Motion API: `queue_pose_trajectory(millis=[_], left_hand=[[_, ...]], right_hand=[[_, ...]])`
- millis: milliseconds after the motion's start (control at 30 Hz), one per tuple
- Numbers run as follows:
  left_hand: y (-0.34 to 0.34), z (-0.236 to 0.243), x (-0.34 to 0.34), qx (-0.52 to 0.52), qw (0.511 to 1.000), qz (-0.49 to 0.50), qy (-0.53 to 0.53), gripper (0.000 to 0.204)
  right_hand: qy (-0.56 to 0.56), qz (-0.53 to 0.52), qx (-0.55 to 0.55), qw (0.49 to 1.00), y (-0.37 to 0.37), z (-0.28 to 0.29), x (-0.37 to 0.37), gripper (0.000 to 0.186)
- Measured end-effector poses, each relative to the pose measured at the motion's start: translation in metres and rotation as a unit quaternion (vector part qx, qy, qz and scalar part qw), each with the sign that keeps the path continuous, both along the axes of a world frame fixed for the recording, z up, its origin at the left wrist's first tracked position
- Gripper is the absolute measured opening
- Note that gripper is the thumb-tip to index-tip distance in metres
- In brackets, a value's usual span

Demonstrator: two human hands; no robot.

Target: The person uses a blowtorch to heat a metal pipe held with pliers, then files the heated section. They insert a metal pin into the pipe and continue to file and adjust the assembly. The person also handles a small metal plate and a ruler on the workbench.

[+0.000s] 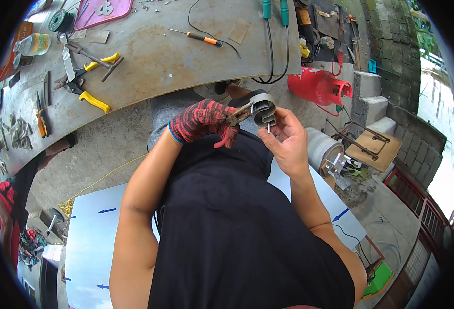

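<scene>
My left hand (202, 123), in a red-and-black knit glove, is closed on pliers (237, 115), whose jaws reach to the curled grey metal strip piece (264, 103). My bare right hand (288, 139) pinches that piece from the right and below, with fingers curved behind it and thumb beside a thin pin (269, 127) sticking down from it. Both hands are raised above my lap, just off the workbench's front edge. The pliers' handles are partly hidden by my glove.
The metal workbench (149, 62) holds cutters (95, 103), a screwdriver (201, 39), a pink tray (103, 10) and a bottle (31, 45). A red gas cylinder (317, 85), steps (371, 108) and a folded stool (368, 152) are at right. Another person (3, 211) is at far left.
</scene>
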State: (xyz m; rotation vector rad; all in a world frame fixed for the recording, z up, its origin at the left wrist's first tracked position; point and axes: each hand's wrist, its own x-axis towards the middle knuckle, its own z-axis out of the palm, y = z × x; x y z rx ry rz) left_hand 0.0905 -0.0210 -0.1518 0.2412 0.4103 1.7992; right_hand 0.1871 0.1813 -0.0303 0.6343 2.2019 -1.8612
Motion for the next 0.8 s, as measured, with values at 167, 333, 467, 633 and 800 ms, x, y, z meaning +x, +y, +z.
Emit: queue_pose_trajectory(millis=[167, 333, 467, 633, 800], left_hand=[[-0.001, -0.008, 0.005, 0.005, 1.000, -0.007, 0.005, 0.064], [-0.003, -0.013, 0.005, 0.009, 1.000, -0.015, 0.004, 0.070], [-0.003, -0.012, 0.006, 0.000, 1.000, -0.005, 0.005, 0.069], [-0.004, -0.015, 0.007, 0.007, 1.000, -0.004, -0.010, 0.065], [-0.006, -0.011, 0.008, -0.004, 1.000, 0.007, -0.010, 0.060]], right_hand=[[0.002, -0.014, -0.015, 1.000, -0.004, 0.002, 0.000, 0.055], [-0.005, -0.030, -0.053, 0.998, -0.004, 0.004, 0.001, 0.057], [-0.011, -0.038, -0.076, 0.996, -0.002, 0.003, 0.000, 0.055], [-0.022, -0.051, -0.097, 0.994, -0.004, 0.004, -0.002, 0.053], [-0.001, -0.059, -0.095, 0.994, -0.008, 0.005, -0.003, 0.051]])
